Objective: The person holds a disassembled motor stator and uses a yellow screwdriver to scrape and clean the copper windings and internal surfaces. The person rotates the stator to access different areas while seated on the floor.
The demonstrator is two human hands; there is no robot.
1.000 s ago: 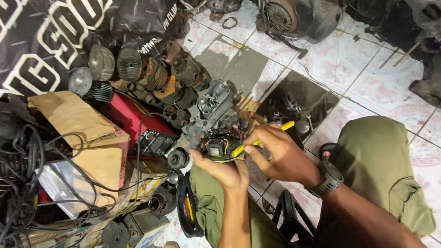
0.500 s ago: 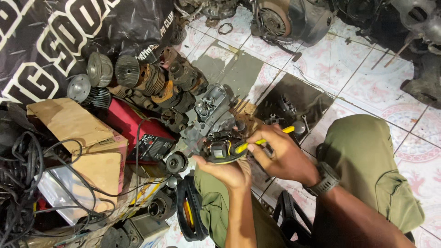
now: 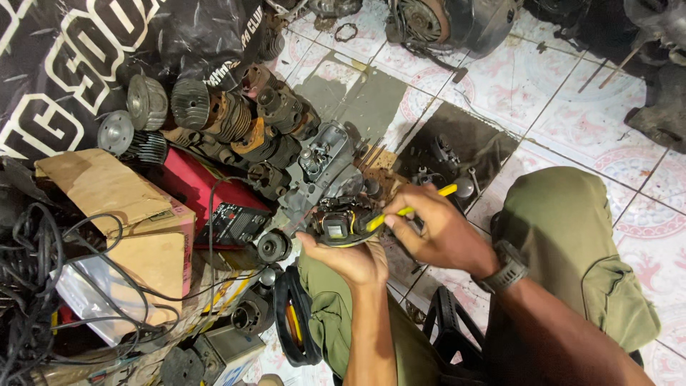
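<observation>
Over the lap, hands (image 3: 400,239) on round part (image 3: 339,227).

left hand (image 3: 350,259) cradling stator plate (image 3: 341,227), right hand (image 3: 437,232) gripping yellow screwdriver (image 3: 407,211)

Engine parts (image 3: 236,129) crowd the left; bare tiled floor (image 3: 572,107) lies open right

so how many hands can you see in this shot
2, both the person's own: the left hand cradles a round coil plate from below; the right hand holds a yellow-handled tool to it.
</observation>
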